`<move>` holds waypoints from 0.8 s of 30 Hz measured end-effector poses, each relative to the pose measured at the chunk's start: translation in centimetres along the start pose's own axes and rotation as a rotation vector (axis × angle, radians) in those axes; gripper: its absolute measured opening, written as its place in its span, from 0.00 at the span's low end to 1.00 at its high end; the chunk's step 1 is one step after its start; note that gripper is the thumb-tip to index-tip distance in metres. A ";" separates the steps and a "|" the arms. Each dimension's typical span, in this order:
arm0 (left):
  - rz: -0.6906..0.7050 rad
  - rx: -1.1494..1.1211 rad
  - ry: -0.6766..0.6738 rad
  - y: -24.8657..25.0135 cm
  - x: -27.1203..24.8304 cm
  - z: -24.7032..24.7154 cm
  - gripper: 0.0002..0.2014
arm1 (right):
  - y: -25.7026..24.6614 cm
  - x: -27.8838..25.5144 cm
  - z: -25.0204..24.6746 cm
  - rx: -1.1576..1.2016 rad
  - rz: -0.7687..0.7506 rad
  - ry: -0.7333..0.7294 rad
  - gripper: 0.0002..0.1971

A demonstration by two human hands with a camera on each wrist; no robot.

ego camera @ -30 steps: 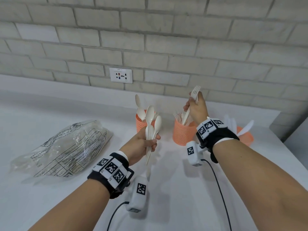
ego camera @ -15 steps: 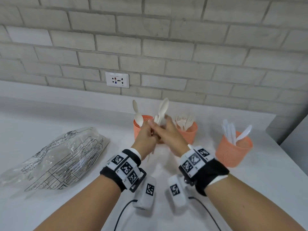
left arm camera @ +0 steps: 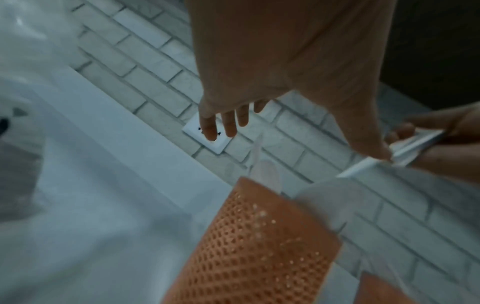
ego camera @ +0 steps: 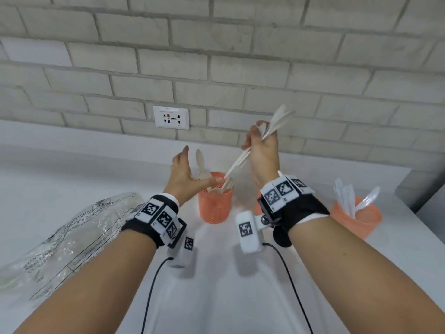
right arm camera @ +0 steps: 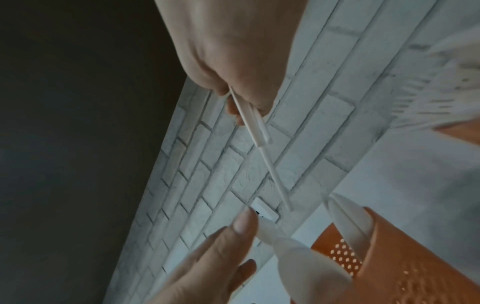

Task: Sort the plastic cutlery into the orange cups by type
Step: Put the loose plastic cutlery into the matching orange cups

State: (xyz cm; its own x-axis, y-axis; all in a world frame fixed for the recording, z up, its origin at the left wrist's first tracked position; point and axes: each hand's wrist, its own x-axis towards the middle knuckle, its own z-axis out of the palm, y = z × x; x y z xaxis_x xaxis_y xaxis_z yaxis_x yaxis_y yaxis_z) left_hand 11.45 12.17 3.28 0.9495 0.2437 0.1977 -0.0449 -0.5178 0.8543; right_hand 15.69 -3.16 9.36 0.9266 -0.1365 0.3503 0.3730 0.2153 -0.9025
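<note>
My right hand [ego camera: 259, 139] grips a bunch of white plastic spoons [ego camera: 277, 121], bowls up and right, handles slanting down-left. The handle tips [ego camera: 228, 179] reach the rim of the left orange mesh cup [ego camera: 215, 208], which holds other spoons [ego camera: 201, 162]. My left hand [ego camera: 192, 170] is spread and holds nothing, just left of that cup, thumb near its rim. In the right wrist view the spoon handles [right arm camera: 259, 139] stick out of my right hand [right arm camera: 233, 86] above the cup [right arm camera: 394, 267]. The left wrist view shows my left hand's straight fingers [left arm camera: 223, 121] over the cup [left arm camera: 254, 246].
A middle orange cup [ego camera: 258, 206] is mostly hidden behind my right wrist. The right orange cup [ego camera: 366, 220] holds white knives [ego camera: 346, 198]. A crumpled clear plastic bag [ego camera: 72, 235] lies at the left. A wall socket [ego camera: 171, 117] sits in the brick wall behind.
The spoon bunch passed from my left hand to my right. The right hand left the fork in the middle cup, then lifted the spoons; my left hand let go and spread.
</note>
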 end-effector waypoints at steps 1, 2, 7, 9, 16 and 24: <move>-0.030 0.007 -0.039 -0.5 0.6 0.3 0.65 | 0.3 0.3 0.7 -0.018 -0.032 -0.016 0.04; -0.043 -0.014 -0.066 -0.9 1.0 0.6 0.65 | 0.8 0.5 1.3 -0.042 -0.055 -0.042 0.04; 0.009 -0.257 -0.027 -1.1 2.4 2.4 0.52 | 4.3 0.3 2.7 -0.180 0.022 -0.244 0.08; 0.096 -0.201 0.006 -0.8 2.7 2.7 0.35 | 5.5 0.2 2.4 -0.192 0.070 -0.268 0.14; 0.229 0.016 0.246 -2.3 3.0 3.1 0.13 | 6.6 0.1 0.9 -0.160 0.016 -0.243 0.16; 0.319 0.184 0.034 -2.6 1.8 3.4 0.22 | 7.0 0.0 0.8 -0.088 0.002 -0.262 0.19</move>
State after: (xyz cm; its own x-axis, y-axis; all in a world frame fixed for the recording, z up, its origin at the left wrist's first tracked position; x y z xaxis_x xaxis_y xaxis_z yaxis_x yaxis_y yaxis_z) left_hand 14.28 11.19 -0.21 0.8859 0.0717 0.4583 -0.2775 -0.7098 0.6475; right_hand 18.35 -0.84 3.24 0.9123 0.1212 0.3911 0.3762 0.1286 -0.9176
